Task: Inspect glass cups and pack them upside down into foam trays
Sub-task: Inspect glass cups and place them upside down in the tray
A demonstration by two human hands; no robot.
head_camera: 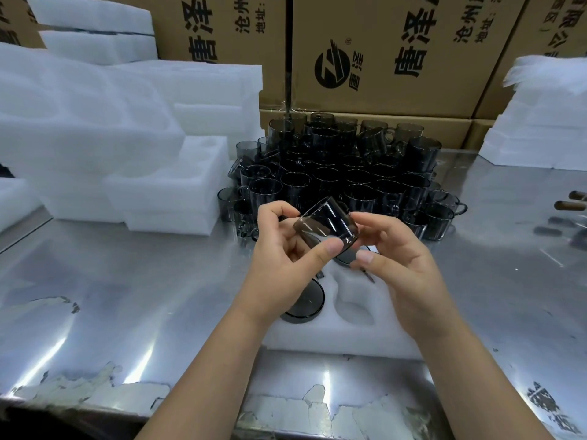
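Scuffed, reflective steel desk [127, 281]; brown printed cardboard cartons [381, 58] stood behind, stacked white foam blocks [95, 122] at left. A smoky grey transparent glass cup [327, 222], tilted, was grasped by the left grip [286, 249] and right grip [403, 274] together above a white foam tray [343, 331]. A pile of matching cups [349, 166] lay beyond.

cardboard boxes [374, 100]: stacked behind, black print | steel table [127, 281]: shiny, film peeling at near edge
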